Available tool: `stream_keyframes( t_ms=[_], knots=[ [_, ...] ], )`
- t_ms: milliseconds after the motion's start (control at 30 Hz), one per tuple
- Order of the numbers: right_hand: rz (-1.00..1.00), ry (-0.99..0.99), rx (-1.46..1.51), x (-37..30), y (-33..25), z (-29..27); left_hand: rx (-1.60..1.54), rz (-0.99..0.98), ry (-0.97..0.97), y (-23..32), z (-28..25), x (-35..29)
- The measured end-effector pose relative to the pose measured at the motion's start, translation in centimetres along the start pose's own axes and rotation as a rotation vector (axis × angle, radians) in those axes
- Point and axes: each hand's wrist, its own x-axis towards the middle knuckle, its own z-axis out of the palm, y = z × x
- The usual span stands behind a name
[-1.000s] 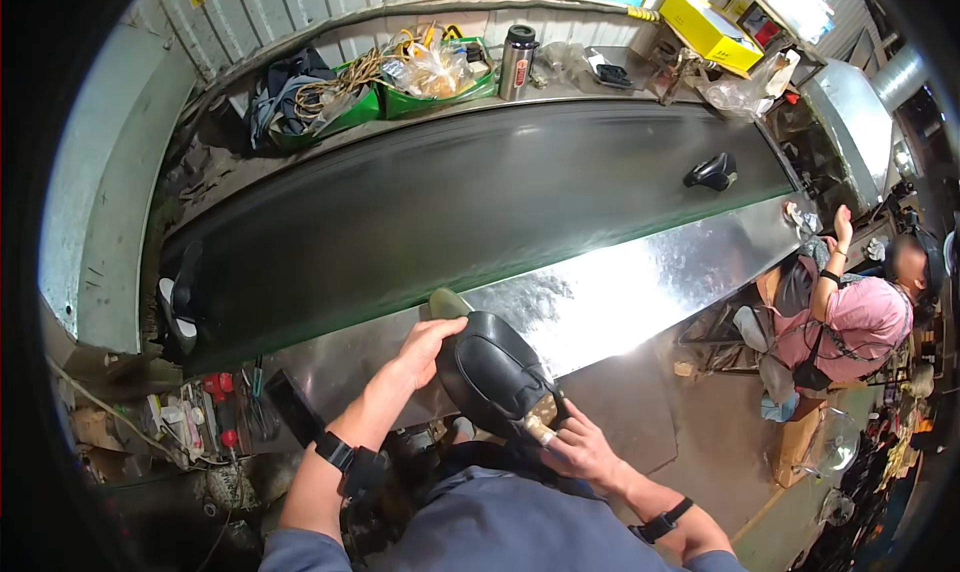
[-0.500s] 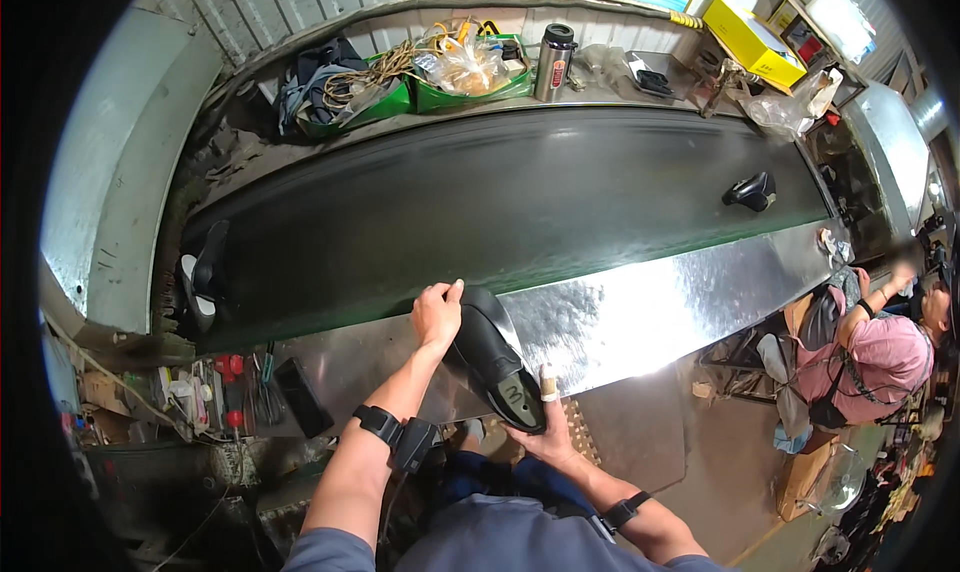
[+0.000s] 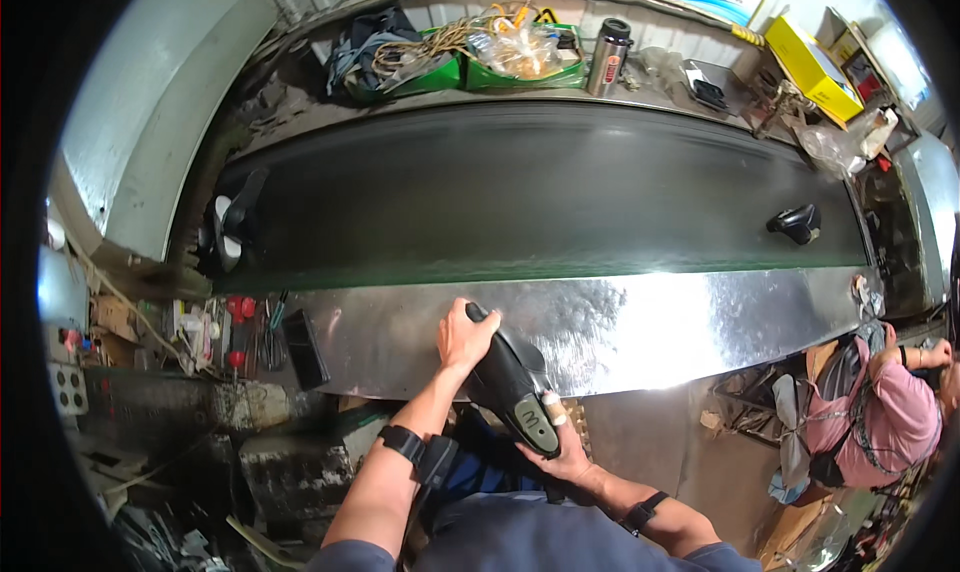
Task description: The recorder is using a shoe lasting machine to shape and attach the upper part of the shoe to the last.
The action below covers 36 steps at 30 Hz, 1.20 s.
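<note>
Shoe (image 3: 500,367), a black one, is pointing its toe to eleven o'clock and its heel to five, with twelve straight ahead of the person. It is being held over the near edge of the metal table (image 3: 390,322); whether it is touching there, I cannot tell. The left hand (image 3: 465,339) is gripping the toe end, its fingers curled closely. The right hand (image 3: 562,450) is cupping the heel end, less tightly bent, with a taped finger (image 3: 555,410) lying along the side. Inside the shoe a greenish last (image 3: 536,427) is showing its flat top.

For holding it well, I am thinking, the two ends should be sharing the weight, and the fingertips should be pressing softly, because smooth black leather may be taking marks easily. The heel is needing the firmer support, since the last is probably heavy.

On the dark belt (image 3: 530,202), another shoe (image 3: 795,224) is resting at two o'clock, and a pale-soled shoe (image 3: 230,234) is resting at ten. A co-worker (image 3: 860,412) is sitting at three.
</note>
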Motion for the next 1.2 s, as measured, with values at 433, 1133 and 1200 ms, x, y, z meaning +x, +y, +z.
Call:
stream_keyframes(
  t_ms=[433, 1133, 1200],
  knots=[
    [0.912, -0.577, 0.749, 10.9, -15.9, 5.3, -0.427, -0.009, 0.394, -7.9, -18.2, -11.8],
    [0.479, -1.253, 0.693, -16.7, -41.4, 47.1, -1.219, -0.118, 1.469, -41.2, -40.9, -58.4],
    [0.507, -1.256, 0.678, -17.4, -41.6, 49.8, -1.501, -0.140, 1.445, -41.1, -38.8, -58.9]
  ],
)
